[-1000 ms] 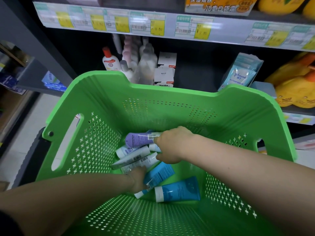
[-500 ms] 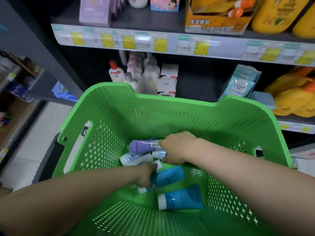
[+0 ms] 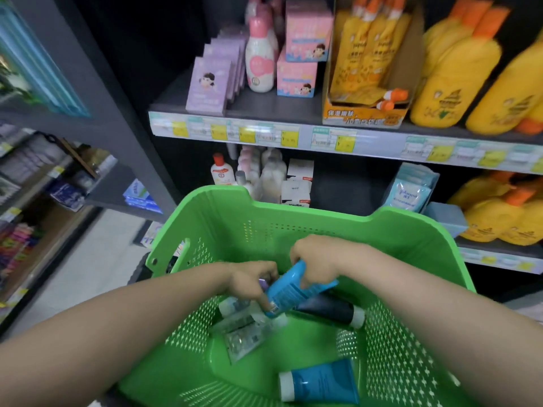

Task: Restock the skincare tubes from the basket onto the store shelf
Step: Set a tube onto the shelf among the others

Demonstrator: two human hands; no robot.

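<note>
A green perforated basket (image 3: 417, 230) fills the lower view in front of the store shelf (image 3: 379, 143). Both my hands are inside it. My left hand (image 3: 249, 277) and my right hand (image 3: 316, 258) both grip a light blue tube (image 3: 289, 292), which is tilted with its cap down. A sliver of a purple tube (image 3: 263, 282) shows by my left fingers. On the basket floor lie a dark navy tube (image 3: 332, 311), a blue tube with a white cap (image 3: 321, 383) and several white tubes (image 3: 244, 331).
The upper shelf holds purple boxes (image 3: 207, 86), a pink-capped bottle (image 3: 260, 66), pink boxes (image 3: 296, 74) and yellow pouches (image 3: 367, 54). Below are small bottles (image 3: 222, 171), white boxes (image 3: 296, 186), a dark gap (image 3: 349, 186) and pale blue packs (image 3: 410, 192). An aisle floor (image 3: 97, 259) runs left.
The view has tilted up to the higher shelf. The light blue tube has come up off the pile, with both hands now on it. The dark navy tube beneath is uncovered.
</note>
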